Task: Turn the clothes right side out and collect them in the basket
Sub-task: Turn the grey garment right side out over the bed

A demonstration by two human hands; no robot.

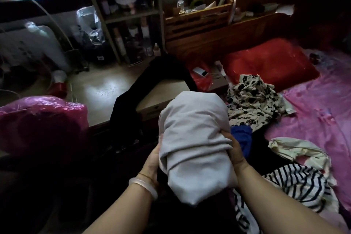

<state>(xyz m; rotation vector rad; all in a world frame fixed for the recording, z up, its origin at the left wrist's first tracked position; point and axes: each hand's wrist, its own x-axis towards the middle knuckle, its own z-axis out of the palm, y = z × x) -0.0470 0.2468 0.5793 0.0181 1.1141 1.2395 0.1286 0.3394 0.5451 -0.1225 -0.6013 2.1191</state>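
Note:
A pale grey garment (193,138) is bunched up in front of me, held from both sides. My left hand (152,161) grips its left edge, with a pale bangle on the wrist. On the opposite edge my right hand (237,152) holds it, fingers tucked under the folds. On the pink bedsheet (313,119) to the right lie a floral cream-and-black garment (252,102), a blue piece (241,138), a cream garment (298,150) and a black-and-white striped garment (302,182). A black garment (133,100) drapes over the bedside cabinet. No basket can be made out.
A red pillow (271,62) lies against the wooden headboard (218,30). A shelf of bottles (131,24) stands beyond the cabinet. A pink plastic bag (43,118) sits at the left. A white power bank (200,72) rests near the pillow.

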